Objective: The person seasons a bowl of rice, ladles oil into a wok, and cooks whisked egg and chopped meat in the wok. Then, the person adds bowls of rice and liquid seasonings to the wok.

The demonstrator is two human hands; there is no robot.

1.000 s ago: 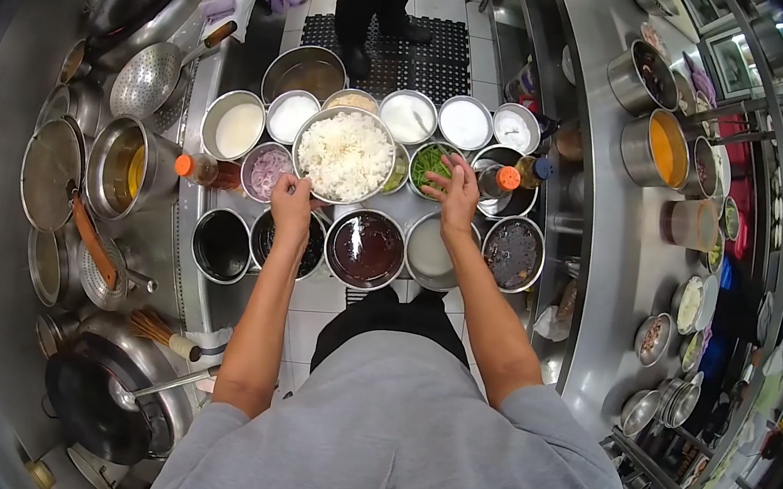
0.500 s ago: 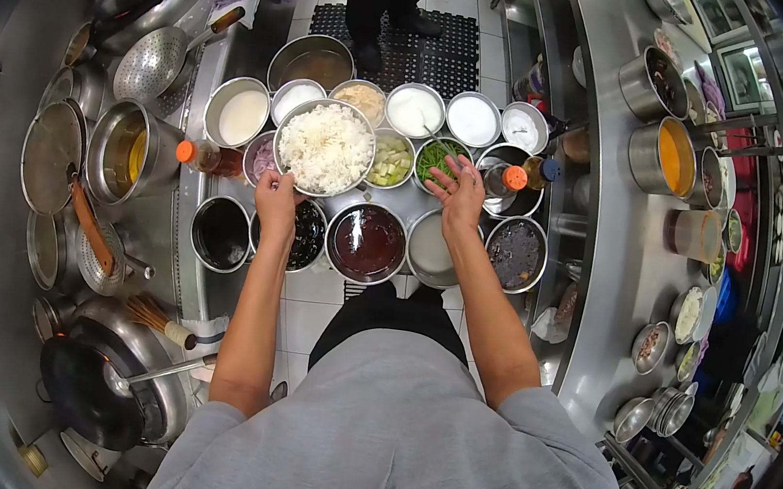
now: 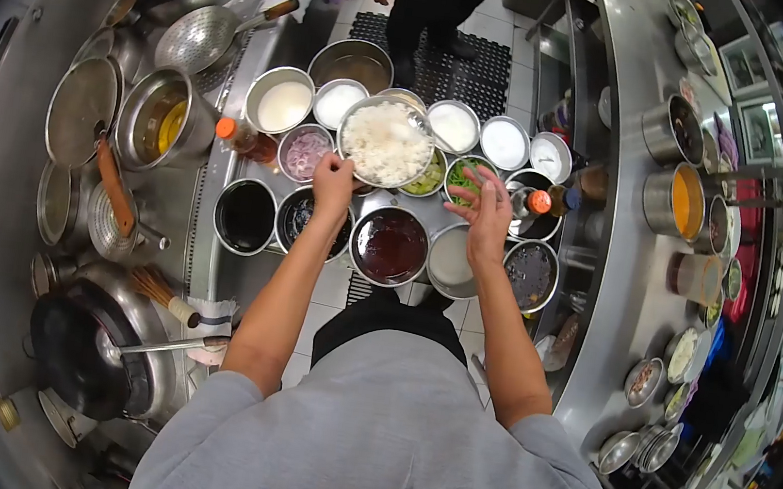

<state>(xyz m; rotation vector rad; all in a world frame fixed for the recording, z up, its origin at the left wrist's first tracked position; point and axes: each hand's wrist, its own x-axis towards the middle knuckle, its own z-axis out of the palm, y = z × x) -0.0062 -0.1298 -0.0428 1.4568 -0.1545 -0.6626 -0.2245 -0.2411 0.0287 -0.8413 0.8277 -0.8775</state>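
Observation:
My left hand (image 3: pixel 332 184) is closed on the lower left rim of a steel bowl (image 3: pixel 430 127) heaped with white rice (image 3: pixel 386 142). The bowl is above the rows of round containers and partly hides those behind it. My right hand (image 3: pixel 485 219), fingers apart and holding nothing, hovers by the container of chopped green herbs (image 3: pixel 464 177) and an orange-capped bottle (image 3: pixel 532 201). Chopped purple onion (image 3: pixel 305 153) shows left of the bowl, and chopped pale-green vegetable (image 3: pixel 427 178) on its right. Below are containers of dark red sauce (image 3: pixel 390 246) and whitish liquid (image 3: pixel 454 255).
A wok (image 3: pixel 80 353) with a ladle (image 3: pixel 164 348) and a steel pot of yellow oil (image 3: pixel 170 124) stand left. A shelf counter on the right holds an orange-filled pot (image 3: pixel 685 200) and small bowls. Another person (image 3: pixel 435 6) stands beyond the containers on a black mat (image 3: pixel 486 75).
The rice bowl and my left hand have moved right, uncovering more of the onion. My right hand stays open near the herbs. The whole view has shifted slightly.

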